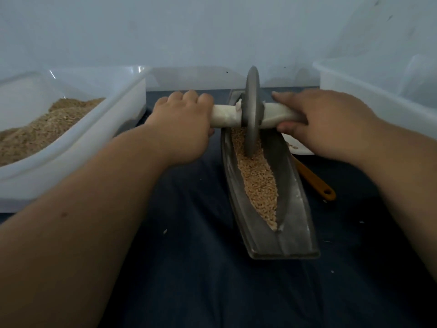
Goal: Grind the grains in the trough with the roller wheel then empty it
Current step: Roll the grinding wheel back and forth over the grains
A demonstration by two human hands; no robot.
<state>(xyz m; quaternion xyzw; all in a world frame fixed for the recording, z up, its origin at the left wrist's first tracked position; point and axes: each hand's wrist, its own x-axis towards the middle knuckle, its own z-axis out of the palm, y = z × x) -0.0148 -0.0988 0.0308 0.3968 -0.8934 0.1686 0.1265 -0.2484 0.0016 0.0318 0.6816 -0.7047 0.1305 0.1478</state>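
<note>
A long grey metal trough [293, 221] lies on the dark blue cloth, running away from me. Pale grains [259, 183] fill its groove. A grey roller wheel [252, 110] stands upright in the groove near the far end, its rim sunk in the grains. A white-wrapped axle handle [224, 116] passes through the wheel. My left hand [182, 129] grips the left end of the handle. On the other side of the wheel, my right hand [326, 121] grips the right end.
A translucent plastic bin [78, 147] holding brownish ground grain [42, 131] sits at the left. Another translucent bin [378, 95] stands at the right rear. An orange-handled utensil [316, 183] lies right of the trough, beside a white dish [300, 147].
</note>
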